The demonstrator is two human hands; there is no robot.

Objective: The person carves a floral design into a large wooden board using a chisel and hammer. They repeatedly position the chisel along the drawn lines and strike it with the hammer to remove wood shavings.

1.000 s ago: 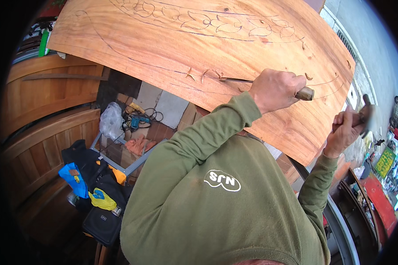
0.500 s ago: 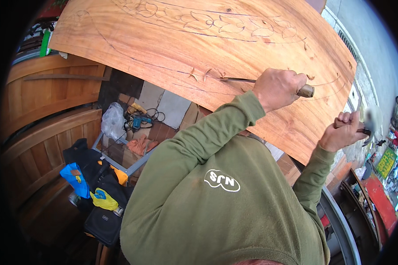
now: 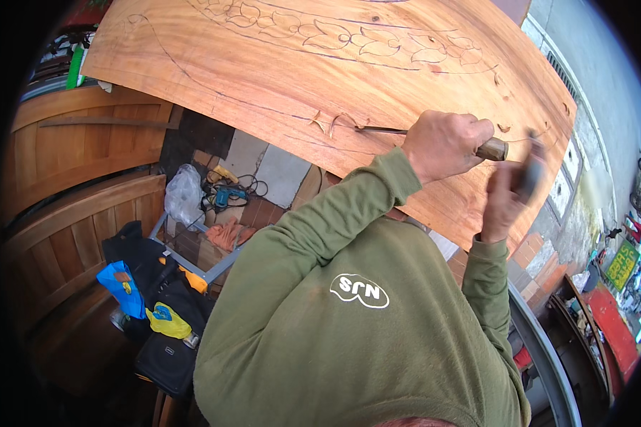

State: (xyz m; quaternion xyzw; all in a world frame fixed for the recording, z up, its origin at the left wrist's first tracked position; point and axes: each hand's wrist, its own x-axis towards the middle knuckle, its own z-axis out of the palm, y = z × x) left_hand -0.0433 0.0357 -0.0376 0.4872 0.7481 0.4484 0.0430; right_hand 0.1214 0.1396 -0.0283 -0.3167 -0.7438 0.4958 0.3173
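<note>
Swung inward toward the chisel point(image 3: 493, 149), the blurred hammer point(image 3: 532, 173) is gripped in the person's right hand point(image 3: 501, 205), while the left hand point(image 3: 445, 145) clenches the chisel's handle, apparently to steady its tip on the wooden board point(image 3: 420, 94).

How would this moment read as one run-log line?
left hand: gripping chisel, tip at wooden panel | right hand: gripping blurred hammer-like tool near chisel's handle end | panel: floral outlines, curled shavings
</note>
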